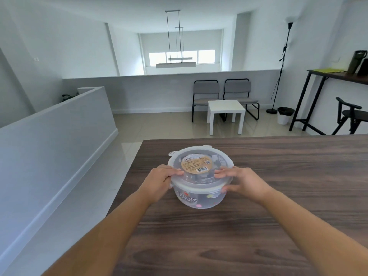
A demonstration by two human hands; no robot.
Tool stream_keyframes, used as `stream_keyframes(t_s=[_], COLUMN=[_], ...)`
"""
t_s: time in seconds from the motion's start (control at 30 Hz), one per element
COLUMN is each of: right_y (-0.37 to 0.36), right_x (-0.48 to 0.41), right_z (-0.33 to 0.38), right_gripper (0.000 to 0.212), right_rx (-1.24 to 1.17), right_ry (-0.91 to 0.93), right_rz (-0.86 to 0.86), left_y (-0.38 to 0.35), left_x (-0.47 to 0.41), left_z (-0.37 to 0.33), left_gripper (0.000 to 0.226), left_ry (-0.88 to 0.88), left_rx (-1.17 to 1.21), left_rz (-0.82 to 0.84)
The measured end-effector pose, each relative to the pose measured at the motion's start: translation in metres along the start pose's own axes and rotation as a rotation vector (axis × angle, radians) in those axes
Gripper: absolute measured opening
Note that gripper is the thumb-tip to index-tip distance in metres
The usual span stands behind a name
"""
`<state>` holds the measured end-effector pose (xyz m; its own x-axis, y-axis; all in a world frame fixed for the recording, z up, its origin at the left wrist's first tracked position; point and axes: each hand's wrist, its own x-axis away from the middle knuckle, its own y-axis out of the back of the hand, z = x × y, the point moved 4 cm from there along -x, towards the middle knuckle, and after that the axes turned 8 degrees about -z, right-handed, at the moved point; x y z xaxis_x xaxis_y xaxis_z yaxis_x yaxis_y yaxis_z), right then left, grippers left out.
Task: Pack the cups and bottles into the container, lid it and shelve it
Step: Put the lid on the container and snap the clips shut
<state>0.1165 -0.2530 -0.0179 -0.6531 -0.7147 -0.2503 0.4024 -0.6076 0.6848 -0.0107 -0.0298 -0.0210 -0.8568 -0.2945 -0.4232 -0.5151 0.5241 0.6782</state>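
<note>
left hand and right hand gripping lidded container edges

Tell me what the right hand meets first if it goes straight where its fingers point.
The right hand holds the lid; sliding on across it, it would likely reach the left hand next.

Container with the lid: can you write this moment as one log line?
stage: lidding | container: on table, contents unclear | lid: on top | left hand: pinches lid rim | right hand: pinches lid rim
</note>
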Motion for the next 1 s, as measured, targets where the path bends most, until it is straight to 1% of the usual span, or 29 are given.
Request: stream_keyframes(t_s=[0.1,0.2,0.27,0.3,0.37,0.4,0.43,0.5,0.57,0.63,0.77,0.87,1.0], right_y=[0.022,0.03,0.022,0.011,-0.019,-0.033,-0.045,-0.054,-0.047,-0.034,-0.004,0.011,0.019], right_x=[-0.005,-0.012,-0.012,-0.01,-0.004,0.0,0.002,0.002,-0.002,-0.005,-0.007,-0.011,-0.016], right_z=[-0.006,-0.003,0.01,0.019,0.036,0.044,0.048,0.044,0.036,0.025,0.003,-0.005,-0.005], right_gripper=[0.048,0.043,0.043,0.046,0.044,0.043,0.046,0.053,0.053,0.051,0.045,0.043,0.043], right_rx=[0.043,0.178,0.236,0.211,0.12,0.101,0.104,0.114,0.072,0.033,-0.036,0.002,0.075], right_ry=[-0.016,-0.019,-0.001,0.022,0.074,0.1,0.116,0.129,0.112,0.073,0.007,-0.023,-0.003], right_rz=[0.034,0.076,0.101,0.111,0.112,0.09,0.054,0.01,0.037,0.057,0.016,0.022,0.066], left_y=[-0.008,-0.006,0.004,0.008,0.009,0.006,0.003,-0.002,-0.003,-0.001,-0.001,-0.002,0.004], left_x=[0.013,0.014,0.0,-0.01,-0.028,-0.032,-0.033,-0.032,-0.028,-0.023,-0.01,-0.001,0.002], left_z=[-0.015,-0.019,-0.012,-0.006,0.005,0.011,0.015,0.021,0.021,0.019,0.006,-0.004,-0.008], left_gripper=[0.044,0.048,0.046,0.044,0.042,0.042,0.042,0.041,0.039,0.038,0.041,0.047,0.061], left_ry=[-0.102,-0.138,-0.097,-0.06,-0.006,0.011,0.026,0.042,0.038,0.004,-0.085,-0.098,-0.063], left_rx=[-0.016,0.013,-0.018,-0.062,-0.201,-0.263,-0.292,-0.276,-0.236,-0.212,-0.162,-0.094,-0.03], left_rz=[-0.003,0.023,-0.006,-0.007,0.078,0.138,0.178,0.167,0.1,0.052,-0.002,0.015,0.114])
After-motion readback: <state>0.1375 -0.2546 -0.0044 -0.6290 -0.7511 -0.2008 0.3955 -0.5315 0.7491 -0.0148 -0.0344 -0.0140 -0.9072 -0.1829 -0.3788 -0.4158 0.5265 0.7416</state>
